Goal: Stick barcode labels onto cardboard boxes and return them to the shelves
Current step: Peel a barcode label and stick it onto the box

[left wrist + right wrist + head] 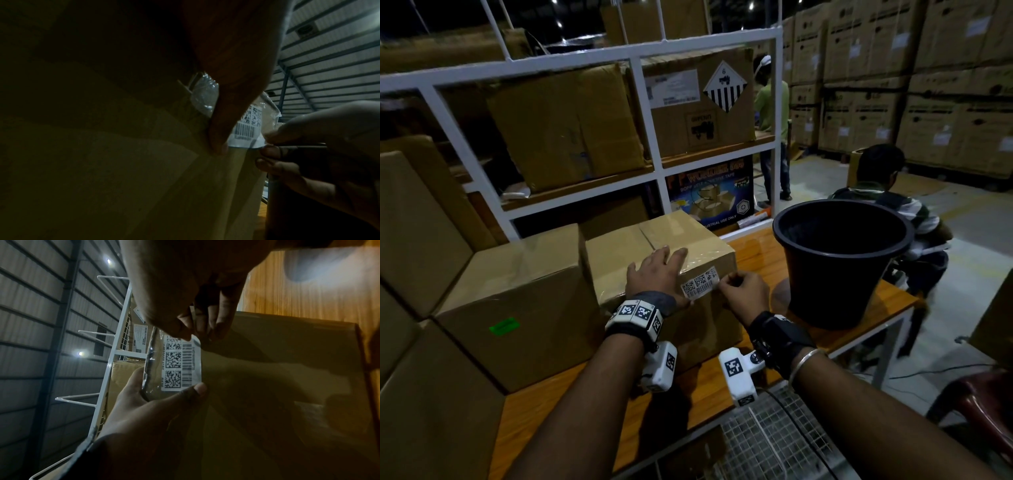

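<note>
Label going onto the box's near top edge

The label (700, 283) lay along the upper edge of the box's (681, 236) near face, thin and limp as we judged it, likely to crease or stick crooked, so best held by a bare corner. Our right hand (743, 294) pinched its right end between thumb and fingertips; our left hand (655, 274) lay flat on the box top, fingers straight, thumb pressing the label's left end. The box stood on the desk (756, 260) beside a second box (524, 301), taped glossy on top, so possibly slick; it looked stiff and of modest weight, best lifted with both hands under its sides. A black bucket (839, 260) stood to the right, the shelf (647, 113) behind.
</note>
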